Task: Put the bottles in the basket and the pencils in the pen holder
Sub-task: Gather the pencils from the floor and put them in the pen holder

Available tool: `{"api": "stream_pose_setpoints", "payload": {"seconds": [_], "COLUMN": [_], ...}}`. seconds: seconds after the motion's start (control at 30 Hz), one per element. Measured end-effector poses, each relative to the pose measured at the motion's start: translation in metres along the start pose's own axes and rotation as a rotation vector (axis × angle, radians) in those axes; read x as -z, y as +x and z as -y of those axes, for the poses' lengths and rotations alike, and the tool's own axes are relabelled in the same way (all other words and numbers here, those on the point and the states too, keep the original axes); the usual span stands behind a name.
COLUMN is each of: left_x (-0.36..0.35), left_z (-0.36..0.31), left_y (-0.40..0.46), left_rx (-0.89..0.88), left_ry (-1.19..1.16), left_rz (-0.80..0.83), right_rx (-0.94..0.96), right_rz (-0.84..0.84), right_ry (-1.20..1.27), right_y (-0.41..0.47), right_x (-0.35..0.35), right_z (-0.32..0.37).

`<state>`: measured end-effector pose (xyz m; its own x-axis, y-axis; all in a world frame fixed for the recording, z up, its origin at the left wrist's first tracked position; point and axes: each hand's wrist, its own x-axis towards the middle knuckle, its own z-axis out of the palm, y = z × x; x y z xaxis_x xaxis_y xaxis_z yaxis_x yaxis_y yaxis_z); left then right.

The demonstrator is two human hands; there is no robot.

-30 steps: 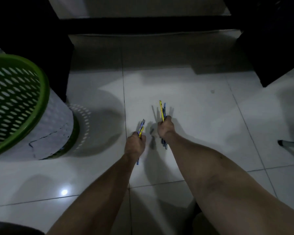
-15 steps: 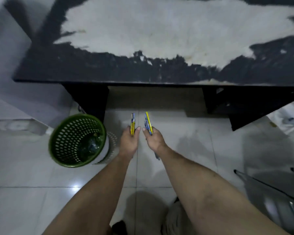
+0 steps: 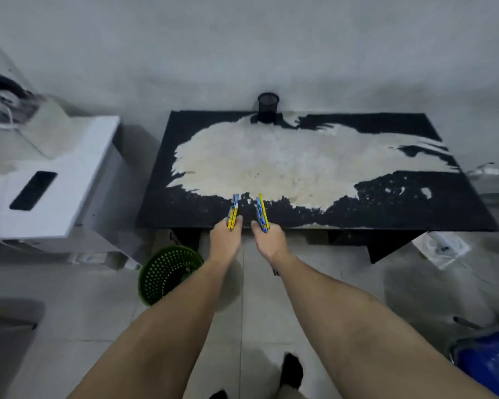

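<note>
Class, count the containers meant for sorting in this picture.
2: the green perforated plastic basket on the floor beside the table, and the black mesh pen holder at the table's far edge.

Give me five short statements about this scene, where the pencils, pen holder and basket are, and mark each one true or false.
1. Each hand grips blue-and-yellow pencils: left hand, right hand. True.
2. The black mesh cylindrical pen holder stands at the near edge of the table. False: it stands at the far edge, by the wall.
3. The round green perforated plastic basket sits on the worn black table. False: it is on the floor, by the table's near left corner.
4. The left hand's pencils already stand in the pen holder. False: they are held over the table's near edge.
5. The right hand's pencils point towards the table. True.
</note>
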<state>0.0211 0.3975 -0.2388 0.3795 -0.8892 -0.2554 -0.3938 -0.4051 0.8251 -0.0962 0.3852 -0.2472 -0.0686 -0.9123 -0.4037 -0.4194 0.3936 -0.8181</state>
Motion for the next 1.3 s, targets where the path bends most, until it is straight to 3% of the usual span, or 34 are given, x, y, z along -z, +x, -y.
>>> {"api": "stream_pose_setpoints", "payload": {"seconds": [0.23,0.5,0.8,1.03,1.3], "left_x": [-0.019,-0.037,-0.037,-0.033,-0.053], "left_z": [-0.111,-0.178,-0.219,-0.224,-0.236], "left_y": [0.021,0.061,0.182,0.311,0.418], "left_rx": [-0.067,-0.127,-0.179,-0.144,-0.091], "left_ry": [-0.122,-0.187,-0.187,-0.202,-0.193], "left_rz": [-0.032,-0.04,-0.01,0.09,0.092], "right_rx": [0.14,0.224,0.194,0.113,0.09], "right_rz": [-0.064,-0.072,-0.124,-0.243,-0.295], "right_ry": [0.068,0.12,0.145,0.149,0.172], "right_y": [0.037,0.094,0.19,0.284,0.378], "right_x": [0.089,0.143,0.128,0.102,0.088], "right_z": [0.08,0.134,0.185,0.225,0.249]}}
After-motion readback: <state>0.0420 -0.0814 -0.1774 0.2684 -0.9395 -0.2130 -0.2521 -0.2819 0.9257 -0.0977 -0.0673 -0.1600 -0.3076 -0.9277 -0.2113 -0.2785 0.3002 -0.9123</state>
